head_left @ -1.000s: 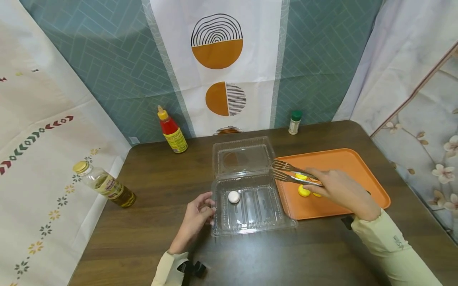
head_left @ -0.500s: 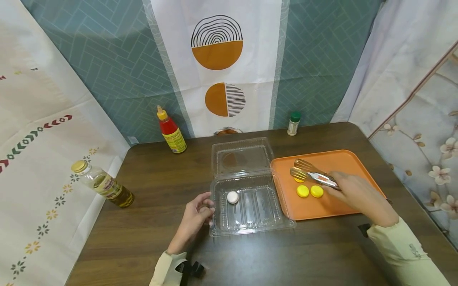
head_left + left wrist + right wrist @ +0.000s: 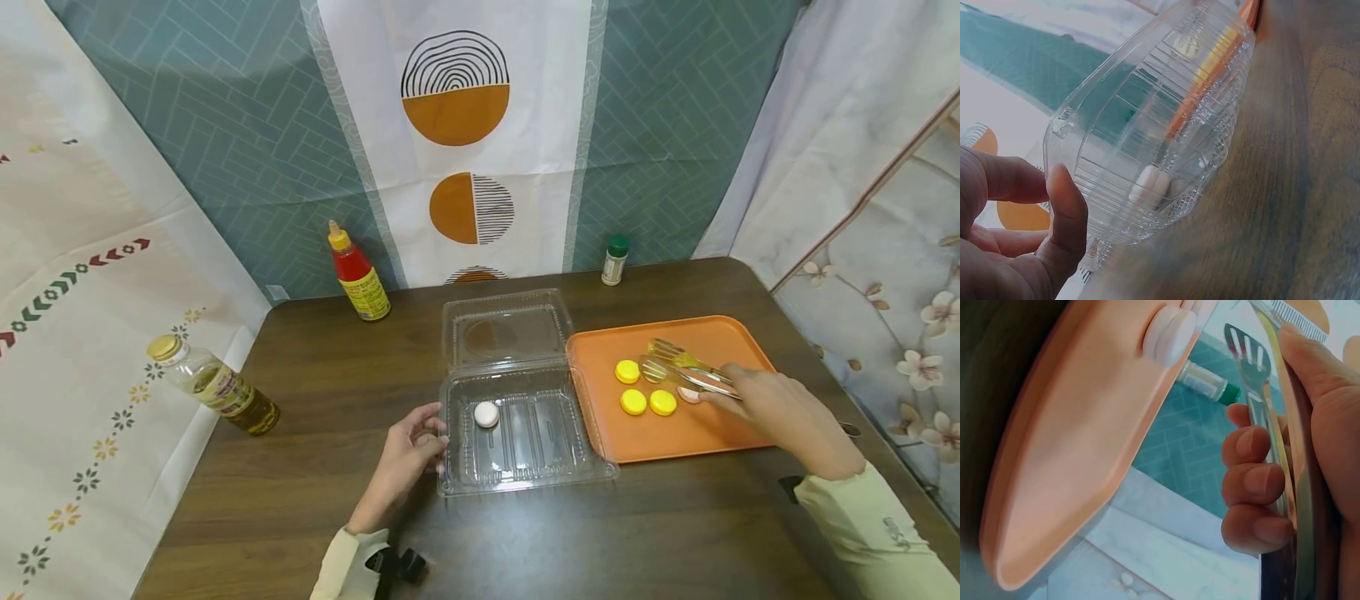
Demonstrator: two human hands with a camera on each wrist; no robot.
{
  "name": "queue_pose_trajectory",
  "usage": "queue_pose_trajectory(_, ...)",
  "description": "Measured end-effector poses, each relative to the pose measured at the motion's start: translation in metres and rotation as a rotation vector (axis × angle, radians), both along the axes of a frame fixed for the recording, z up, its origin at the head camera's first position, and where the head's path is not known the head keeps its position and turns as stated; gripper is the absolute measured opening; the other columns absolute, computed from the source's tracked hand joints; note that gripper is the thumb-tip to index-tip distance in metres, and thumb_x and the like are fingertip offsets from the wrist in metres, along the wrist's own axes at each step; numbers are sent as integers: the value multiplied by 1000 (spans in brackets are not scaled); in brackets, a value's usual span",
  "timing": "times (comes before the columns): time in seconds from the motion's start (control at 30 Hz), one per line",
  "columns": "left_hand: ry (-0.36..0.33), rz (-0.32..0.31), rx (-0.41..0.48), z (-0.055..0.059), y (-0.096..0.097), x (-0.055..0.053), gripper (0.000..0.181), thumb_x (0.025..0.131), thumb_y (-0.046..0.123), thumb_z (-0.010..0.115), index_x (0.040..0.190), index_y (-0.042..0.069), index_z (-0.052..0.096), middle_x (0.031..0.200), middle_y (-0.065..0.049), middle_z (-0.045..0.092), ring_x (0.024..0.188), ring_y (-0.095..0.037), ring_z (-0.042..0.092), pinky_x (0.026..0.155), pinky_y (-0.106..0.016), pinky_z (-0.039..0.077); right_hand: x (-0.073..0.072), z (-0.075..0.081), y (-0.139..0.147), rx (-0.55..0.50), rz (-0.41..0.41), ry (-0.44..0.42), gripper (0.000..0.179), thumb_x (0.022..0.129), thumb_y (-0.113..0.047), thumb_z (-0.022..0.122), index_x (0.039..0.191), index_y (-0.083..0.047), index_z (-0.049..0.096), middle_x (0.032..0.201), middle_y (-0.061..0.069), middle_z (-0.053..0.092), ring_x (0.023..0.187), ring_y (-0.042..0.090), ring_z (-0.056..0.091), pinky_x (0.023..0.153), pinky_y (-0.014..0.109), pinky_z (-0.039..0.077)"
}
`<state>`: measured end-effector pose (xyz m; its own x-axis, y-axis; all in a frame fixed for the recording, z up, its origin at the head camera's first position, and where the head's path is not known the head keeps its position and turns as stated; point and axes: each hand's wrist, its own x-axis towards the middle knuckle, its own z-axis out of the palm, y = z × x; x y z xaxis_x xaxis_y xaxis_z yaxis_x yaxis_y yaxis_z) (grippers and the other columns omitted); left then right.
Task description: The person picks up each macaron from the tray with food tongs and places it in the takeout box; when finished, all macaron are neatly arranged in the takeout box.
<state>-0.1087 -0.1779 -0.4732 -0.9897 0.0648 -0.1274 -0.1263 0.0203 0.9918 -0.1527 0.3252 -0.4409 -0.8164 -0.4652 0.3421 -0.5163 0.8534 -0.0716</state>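
Observation:
My left hand pinches the left rim of a clear plastic clamshell box between thumb and fingertip, plainly seen in the left wrist view. The box's lid lies folded back. One white macaron sits in its left part. My right hand grips metal tongs, their slotted ends spread apart above the orange tray. Beneath the tongs a pale macaron is partly covered. Left of it lie three yellow macarons. In the right wrist view, pale macarons stand at the tray's far end.
A bottle of oil stands at the table's left edge. Toward the back are a red sauce bottle and a small green-capped shaker. Patterned cloths hang around the table.
The right hand has carried the spread tongs rightward from the box's edge, over the tray to the pale macaron, uncovering the yellow ones. My left hand keeps its hold on the box.

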Motion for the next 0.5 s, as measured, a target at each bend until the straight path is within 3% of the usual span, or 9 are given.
queue_pose_trajectory(0.27, -1, 0, 2, -1, 0, 0, 54, 86, -17, 57, 139, -11, 48, 101, -19, 56, 61, -16, 55, 49, -24, 51, -4, 0, 6, 58, -33, -87, 39, 82, -33, 83, 88, -4, 58, 63, -5, 46, 49, 12, 39, 42, 37, 39)
queue_pose_trajectory(0.5, 1, -6, -4, 0, 0, 0, 54, 86, -17, 57, 139, -11, 48, 101, -19, 56, 61, -16, 55, 49, -24, 52, -9, -2, 6, 62, -42, -154, 34, 85, -31, 80, 89, -6, 58, 62, -6, 45, 51, 12, 44, 46, 39, 43)
